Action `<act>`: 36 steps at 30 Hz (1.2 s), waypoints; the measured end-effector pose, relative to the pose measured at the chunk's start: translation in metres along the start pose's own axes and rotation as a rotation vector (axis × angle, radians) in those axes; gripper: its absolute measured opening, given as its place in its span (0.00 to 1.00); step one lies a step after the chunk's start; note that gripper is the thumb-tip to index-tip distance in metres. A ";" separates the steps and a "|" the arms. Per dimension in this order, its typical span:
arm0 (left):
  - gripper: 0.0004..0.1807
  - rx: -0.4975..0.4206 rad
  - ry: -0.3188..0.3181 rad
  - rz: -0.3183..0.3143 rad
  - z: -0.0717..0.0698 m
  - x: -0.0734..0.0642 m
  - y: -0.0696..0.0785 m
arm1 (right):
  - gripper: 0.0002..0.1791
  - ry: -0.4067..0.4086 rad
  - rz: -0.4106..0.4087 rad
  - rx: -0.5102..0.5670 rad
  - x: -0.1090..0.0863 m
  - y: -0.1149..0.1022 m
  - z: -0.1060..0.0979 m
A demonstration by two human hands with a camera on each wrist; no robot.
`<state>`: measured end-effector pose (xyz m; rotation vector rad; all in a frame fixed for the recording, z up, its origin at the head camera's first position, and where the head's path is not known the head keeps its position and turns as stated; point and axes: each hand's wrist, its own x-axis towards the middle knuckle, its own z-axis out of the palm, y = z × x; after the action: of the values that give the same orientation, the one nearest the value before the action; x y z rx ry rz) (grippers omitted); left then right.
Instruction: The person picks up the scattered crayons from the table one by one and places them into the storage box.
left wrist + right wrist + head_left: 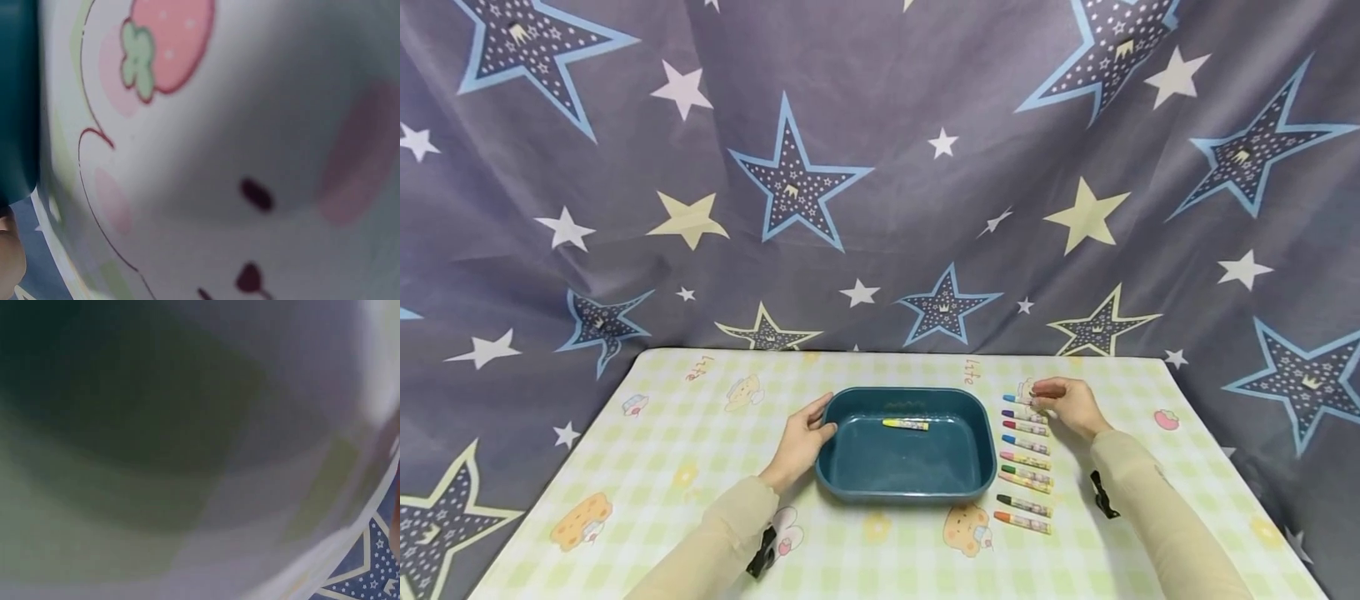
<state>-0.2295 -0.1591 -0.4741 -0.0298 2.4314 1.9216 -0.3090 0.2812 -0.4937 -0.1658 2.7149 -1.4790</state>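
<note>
A dark teal plastic tub stands on the table, and a yellow crayon lies inside it. My left hand holds the tub's left wall, thumb at the rim and fingers along the outside. To the right of the tub, my right hand pinches the right end of a light blue crayon, the farthest one in a column. Below it lie several more crayons, among them a red crayon, a blue crayon and an orange crayon. Both wrist views show mostly tablecloth, and the right one is blurred.
A green-and-white checked tablecloth with cartoon prints covers the table. Behind the table's far edge hangs a grey curtain with stars. Each wrist wears a black strap, the left strap and the right strap.
</note>
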 end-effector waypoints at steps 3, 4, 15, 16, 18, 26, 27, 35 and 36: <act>0.30 -0.003 0.002 0.009 0.001 0.003 -0.007 | 0.18 -0.027 0.001 -0.031 0.000 0.003 0.002; 0.29 -0.003 0.007 0.010 0.002 0.004 -0.008 | 0.18 -0.034 -0.014 -0.044 0.000 0.004 0.003; 0.30 0.000 0.011 0.011 0.002 0.005 -0.013 | 0.09 0.043 -0.060 -0.159 0.002 0.001 0.010; 0.30 -0.001 0.012 0.010 0.002 0.005 -0.012 | 0.09 0.047 -0.064 -0.166 0.002 0.000 0.010; 0.30 -0.003 0.016 0.012 0.002 0.005 -0.012 | 0.09 0.049 -0.069 -0.166 0.003 -0.001 0.010; 0.30 -0.002 0.017 0.030 0.001 0.006 -0.008 | 0.11 0.058 -0.025 -0.119 0.003 -0.015 -0.001; 0.30 -0.001 0.022 0.039 0.001 0.006 -0.008 | 0.11 0.065 -0.028 -0.119 0.003 -0.019 -0.002; 0.29 0.008 0.027 0.072 0.001 0.003 -0.010 | 0.14 0.102 -0.103 -0.087 -0.005 -0.049 -0.005; 0.29 -0.007 0.027 0.052 0.001 0.003 -0.010 | 0.14 0.096 -0.121 -0.076 -0.006 -0.053 -0.005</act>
<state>-0.2324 -0.1604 -0.4843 0.0082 2.4666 1.9633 -0.2996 0.2571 -0.4466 -0.2735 2.8870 -1.4493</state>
